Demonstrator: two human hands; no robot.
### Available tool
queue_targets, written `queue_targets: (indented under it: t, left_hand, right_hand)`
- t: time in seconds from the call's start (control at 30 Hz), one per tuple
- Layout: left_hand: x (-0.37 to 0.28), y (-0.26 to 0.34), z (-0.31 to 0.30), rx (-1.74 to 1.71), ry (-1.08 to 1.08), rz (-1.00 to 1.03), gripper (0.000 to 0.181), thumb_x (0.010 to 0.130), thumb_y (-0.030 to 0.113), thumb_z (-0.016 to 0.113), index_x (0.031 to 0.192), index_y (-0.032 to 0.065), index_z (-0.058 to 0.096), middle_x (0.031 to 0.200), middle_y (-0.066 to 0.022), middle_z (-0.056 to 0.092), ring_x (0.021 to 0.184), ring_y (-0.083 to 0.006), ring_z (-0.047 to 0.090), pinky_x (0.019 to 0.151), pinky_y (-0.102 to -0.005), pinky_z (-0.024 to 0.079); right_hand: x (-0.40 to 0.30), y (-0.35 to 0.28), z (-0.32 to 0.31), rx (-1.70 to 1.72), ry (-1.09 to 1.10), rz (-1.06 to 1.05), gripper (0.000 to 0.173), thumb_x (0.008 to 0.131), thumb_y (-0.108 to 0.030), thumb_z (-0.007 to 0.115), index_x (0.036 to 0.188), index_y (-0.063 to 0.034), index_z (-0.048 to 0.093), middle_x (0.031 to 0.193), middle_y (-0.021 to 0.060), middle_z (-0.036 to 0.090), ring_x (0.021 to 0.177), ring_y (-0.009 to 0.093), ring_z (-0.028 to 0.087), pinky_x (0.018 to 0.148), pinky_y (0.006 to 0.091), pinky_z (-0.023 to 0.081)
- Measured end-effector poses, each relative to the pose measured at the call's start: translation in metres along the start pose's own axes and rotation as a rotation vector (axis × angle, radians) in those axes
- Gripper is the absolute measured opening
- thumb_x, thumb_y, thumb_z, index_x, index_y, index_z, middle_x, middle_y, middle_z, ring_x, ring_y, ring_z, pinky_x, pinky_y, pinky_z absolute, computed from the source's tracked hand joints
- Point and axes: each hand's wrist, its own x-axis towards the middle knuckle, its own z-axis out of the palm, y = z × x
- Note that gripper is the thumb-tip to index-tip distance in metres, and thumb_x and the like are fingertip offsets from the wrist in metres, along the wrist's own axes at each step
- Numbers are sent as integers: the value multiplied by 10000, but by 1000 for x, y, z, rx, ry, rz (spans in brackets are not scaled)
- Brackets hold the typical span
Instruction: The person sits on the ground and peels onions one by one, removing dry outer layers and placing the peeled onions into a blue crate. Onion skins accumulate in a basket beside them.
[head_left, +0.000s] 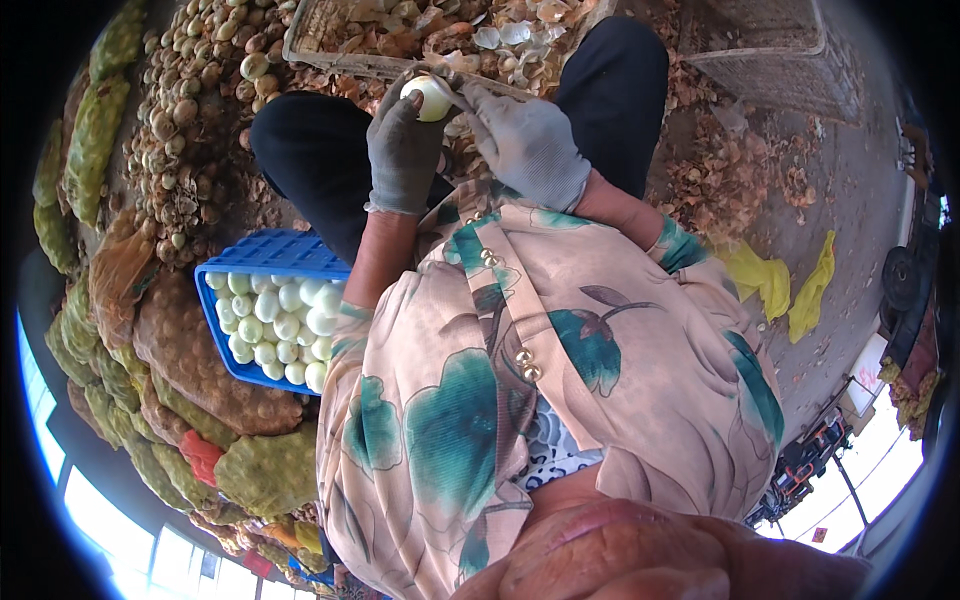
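A peeled white onion (425, 100) sits in my left hand (405, 154), its thumb pressed on the near side. My right hand (529, 142) grips a small blade, probably a knife (448, 93), whose edge lies against the onion's right side. Its handle is hidden within my fingers. Grey knitted work gloves cover both hands. Just beyond them stands a plastic crate (360, 63) holding papery onion skins (517, 34). A blue plastic crate (274, 259) of peeled onions (289, 322) is by my left side, partly hidden by my arm.
Unpeeled onions (184, 112) lie heaped on the floor at the left. Filled mesh sacks (202, 352) are piled behind them. A second crate (780, 79) stands at the upper right. Loose skins (720, 180) and yellow plastic scraps (765, 281) litter the floor at the right.
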Motion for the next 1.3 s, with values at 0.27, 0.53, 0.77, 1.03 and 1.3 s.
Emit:
queue_targets:
  t: [0.27,0.53,0.77,1.03,1.3]
  left_hand:
    - [8,36,9,-839,260,-512,380,950,40,626,1311,-72,577,1189,-155,667,1016,-254,682,905,-331,554]
    - [10,33,14,-593,291,-408,427,898,-5,623,1315,-91,583,1144,-167,673,990,-221,681,859,-327,579]
    - [7,47,12,-493,230,-415,462,863,13,647,1311,-83,599,1140,-159,690,971,-188,680,832,-291,566]
    - [5,38,17,-365,153,-286,488,886,42,667,1351,-73,576,1215,-168,678,1012,-182,683,810,-267,571]
    - [2,48,15,-301,136,-303,512,885,41,715,1354,-96,562,1230,-170,672,1075,-204,666,947,-317,539]
  right_hand:
    - [-9,1,8,-124,-155,-17,475,894,-189,609,1295,65,594,747,143,660,591,304,647,544,432,512]
    - [-14,2,11,10,-213,222,467,901,-193,615,1315,23,594,816,186,696,687,355,686,609,464,534]
    - [-17,38,8,108,-222,615,312,964,-218,569,1175,-7,661,797,232,686,749,402,686,650,507,545]
    - [-13,16,-1,53,-129,68,417,909,-218,654,1292,-50,646,847,151,715,691,338,689,599,451,540]
    - [-17,31,8,-96,-127,31,467,876,-166,629,1322,-31,623,736,105,673,642,307,672,570,430,522]
